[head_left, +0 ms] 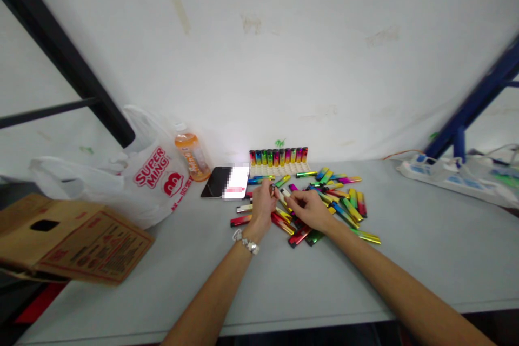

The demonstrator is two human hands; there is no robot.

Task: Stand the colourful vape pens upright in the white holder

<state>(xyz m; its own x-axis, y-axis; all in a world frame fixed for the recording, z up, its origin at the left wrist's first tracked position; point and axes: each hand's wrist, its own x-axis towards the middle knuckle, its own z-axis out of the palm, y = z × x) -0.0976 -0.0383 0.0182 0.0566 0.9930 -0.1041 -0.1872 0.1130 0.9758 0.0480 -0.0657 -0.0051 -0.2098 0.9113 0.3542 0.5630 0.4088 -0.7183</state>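
Note:
My left hand, with a bracelet at the wrist, is closed round a lighter; only its dark end shows above the fingers. Just to the right, my right hand has thumb and fingers pinched together, and what they hold, if anything, is too small to make out. Under and around both hands lie many loose shiny lighters in red, green, gold and blue, such as a red lighter. Behind them a row of lighters stands upright along the back of a white holder.
A tablet or phone lies left of the lighters. Further left are an orange drink bottle, a white plastic bag and an open cardboard box. A power strip lies at right. The wall borders the grey table.

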